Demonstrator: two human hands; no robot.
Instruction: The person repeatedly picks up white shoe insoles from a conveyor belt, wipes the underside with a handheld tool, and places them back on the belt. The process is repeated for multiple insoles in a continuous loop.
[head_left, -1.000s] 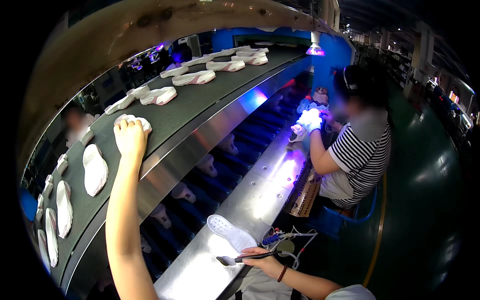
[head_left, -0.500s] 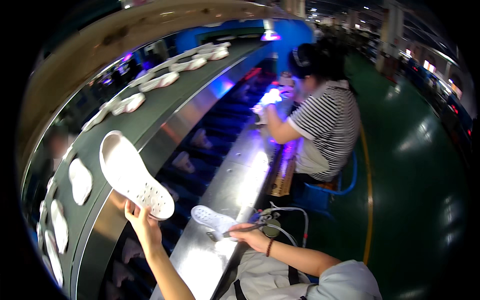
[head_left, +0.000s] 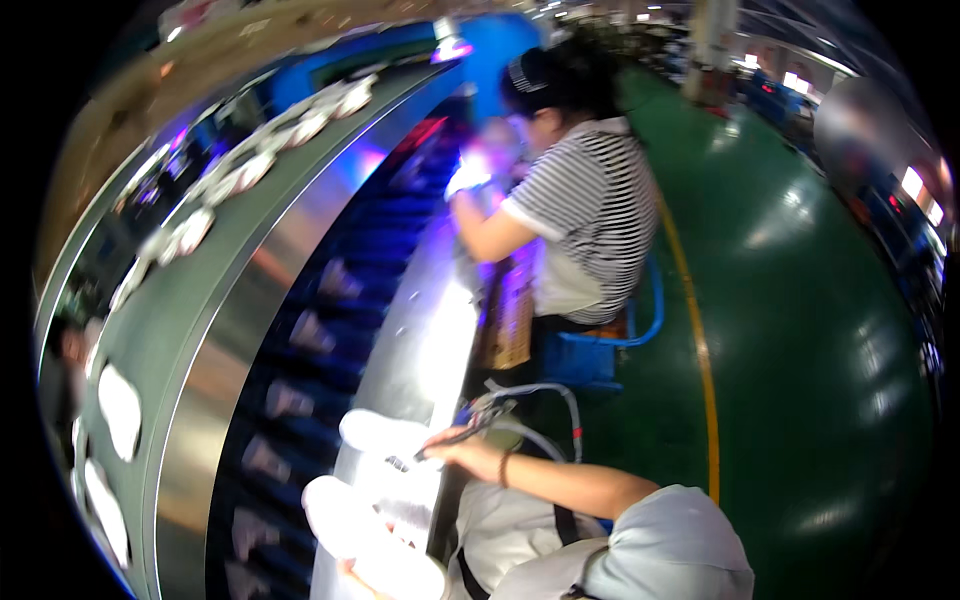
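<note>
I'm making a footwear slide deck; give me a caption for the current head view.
Left hand holding a white sole, right hand a dark-handled tool, beside a metal ledge.

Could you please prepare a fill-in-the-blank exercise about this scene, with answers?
The right hand holds a dark tool; the sole beside it is ____.
The left hand is mostly hidden by another ____.
The seated co-worker wears black-and-white ____.
The line on the green floor is ____.
Missing words: white; sole; stripes; yellow.
</note>
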